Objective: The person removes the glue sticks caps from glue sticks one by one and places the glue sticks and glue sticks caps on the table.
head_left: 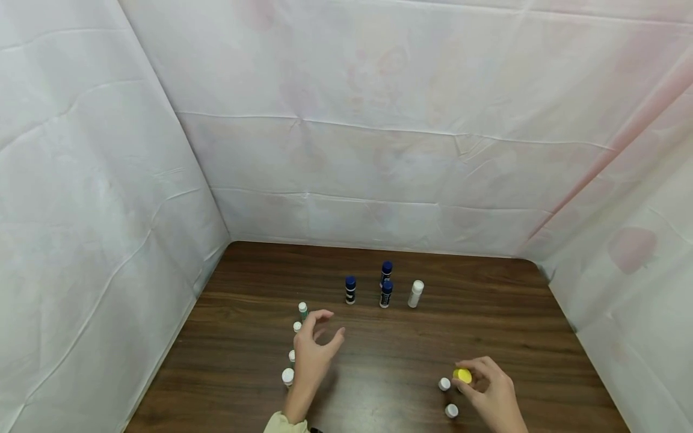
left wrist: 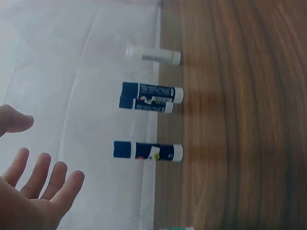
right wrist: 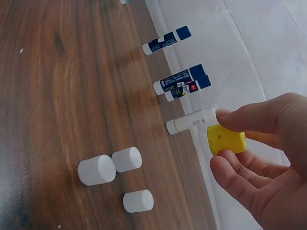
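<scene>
My right hand [head_left: 489, 391] pinches a small yellow cap [head_left: 462, 376] between thumb and fingertips, above the right side of the table. In the right wrist view the yellow cap [right wrist: 226, 140] is a short cylinder, with the thumb on one side and fingers on the other. Close by stand short white cylinders like caps [head_left: 452, 411]. My left hand [head_left: 313, 355] is over the left part of the table, fingers spread and bent a little, nothing between them. Beside it are several white-topped pieces, including a green tube with a white cap [head_left: 303, 310], partly hidden by the hand.
Toward the back of the wooden table [head_left: 260, 276] stand three dark blue glue sticks, one apart [head_left: 351, 290] and two close together [head_left: 385, 296]. A white stick [head_left: 415, 293] stands right of them. Pale cloth [head_left: 346, 162] hangs along the back and both sides.
</scene>
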The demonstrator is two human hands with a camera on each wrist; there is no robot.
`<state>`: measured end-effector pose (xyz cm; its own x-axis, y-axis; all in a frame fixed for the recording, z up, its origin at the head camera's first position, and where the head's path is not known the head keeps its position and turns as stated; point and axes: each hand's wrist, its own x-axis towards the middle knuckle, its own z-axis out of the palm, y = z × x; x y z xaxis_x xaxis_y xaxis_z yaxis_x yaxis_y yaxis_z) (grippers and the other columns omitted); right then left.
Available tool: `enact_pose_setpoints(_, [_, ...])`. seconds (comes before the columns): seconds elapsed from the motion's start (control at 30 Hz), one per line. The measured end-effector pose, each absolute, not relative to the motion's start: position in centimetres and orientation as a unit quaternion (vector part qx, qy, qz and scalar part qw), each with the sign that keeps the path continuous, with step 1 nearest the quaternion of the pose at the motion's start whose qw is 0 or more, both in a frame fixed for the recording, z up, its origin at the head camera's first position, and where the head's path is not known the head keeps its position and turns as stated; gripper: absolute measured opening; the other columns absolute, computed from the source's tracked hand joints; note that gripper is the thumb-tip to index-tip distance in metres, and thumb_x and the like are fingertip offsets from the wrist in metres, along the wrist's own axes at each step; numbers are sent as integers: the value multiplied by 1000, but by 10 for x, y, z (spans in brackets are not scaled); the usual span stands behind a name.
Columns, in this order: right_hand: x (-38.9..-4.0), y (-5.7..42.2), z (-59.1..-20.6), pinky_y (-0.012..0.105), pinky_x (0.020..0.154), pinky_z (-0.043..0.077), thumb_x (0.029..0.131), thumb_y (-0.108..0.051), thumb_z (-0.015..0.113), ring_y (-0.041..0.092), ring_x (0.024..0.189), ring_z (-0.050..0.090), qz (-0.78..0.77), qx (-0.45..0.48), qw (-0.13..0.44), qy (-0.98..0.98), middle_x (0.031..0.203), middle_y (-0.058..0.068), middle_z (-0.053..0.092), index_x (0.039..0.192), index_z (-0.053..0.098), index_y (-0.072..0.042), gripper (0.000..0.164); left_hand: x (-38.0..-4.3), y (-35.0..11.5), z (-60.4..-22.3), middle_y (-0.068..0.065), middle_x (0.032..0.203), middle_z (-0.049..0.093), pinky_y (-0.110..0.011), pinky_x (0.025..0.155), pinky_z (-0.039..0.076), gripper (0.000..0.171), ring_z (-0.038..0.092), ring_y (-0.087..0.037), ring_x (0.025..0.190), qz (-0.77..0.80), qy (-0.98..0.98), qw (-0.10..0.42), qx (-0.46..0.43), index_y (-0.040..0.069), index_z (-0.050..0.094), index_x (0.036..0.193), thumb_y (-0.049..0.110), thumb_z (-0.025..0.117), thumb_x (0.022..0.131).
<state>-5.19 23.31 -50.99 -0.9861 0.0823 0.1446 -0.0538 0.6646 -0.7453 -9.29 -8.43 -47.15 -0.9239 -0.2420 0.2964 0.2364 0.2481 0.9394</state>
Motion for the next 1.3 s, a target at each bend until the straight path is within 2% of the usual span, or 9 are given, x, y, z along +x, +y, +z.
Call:
enact_pose_setpoints(0.1, [-50, 236, -514, 21, 56, 50, 63, 3, 82, 4, 67, 53, 402, -7, 89, -911, 86, -3, 58, 90, 69, -14, 34, -93, -76, -459, -11, 104, 63, -43, 85, 51, 32, 59, -30, 103, -614, -766, 191, 3, 0, 61, 101, -7, 74, 73])
enact_pose_setpoints(0.4, [-46, 243, -521, 19, 55, 45, 63, -2, 84, 5, 67, 51, 383, -20, 83, -920, 85, -5, 58, 90, 69, -15, 33, -105, -59, -458, -13, 101, 63, -41, 82, 53, 31, 59, -33, 101, -635, -750, 183, 3, -1, 61, 99, -9, 73, 72])
enact_pose_setpoints(0.6, [-42, 246, -526, 19, 50, 42, 64, -6, 84, 3, 65, 49, 387, -29, 69, -919, 86, -3, 58, 90, 70, -10, 30, -115, -48, -466, -13, 101, 64, -43, 82, 52, 31, 59, -36, 101, -651, -738, 178, -3, 0, 61, 100, -9, 72, 73])
enact_pose_setpoints(0.9, [-34, 254, -540, 20, 56, 44, 63, -6, 83, 2, 64, 49, 377, -47, 57, -923, 84, -4, 57, 89, 70, -11, 29, -130, -34, -484, -15, 101, 62, -48, 81, 52, 30, 58, -38, 102, -667, -723, 178, -9, -2, 60, 100, -8, 71, 74])
enact_pose_setpoints(1.2, [-31, 256, -546, 20, 57, 43, 63, -8, 85, 2, 63, 50, 390, -77, 23, -917, 82, -4, 56, 88, 70, -10, 29, -141, -25, -503, -18, 101, 63, -34, 78, 53, 28, 58, -38, 101, -660, -730, 177, 10, 1, 61, 99, -6, 73, 74])
enact_pose_setpoints(1.3, [-30, 257, -548, 20, 58, 41, 63, -9, 84, 3, 63, 50, 387, -92, 4, -918, 80, -4, 55, 89, 70, -10, 29, -145, -21, -510, -15, 101, 63, -30, 77, 53, 29, 58, -38, 101, -666, -725, 174, 5, 0, 61, 100, -6, 72, 74])
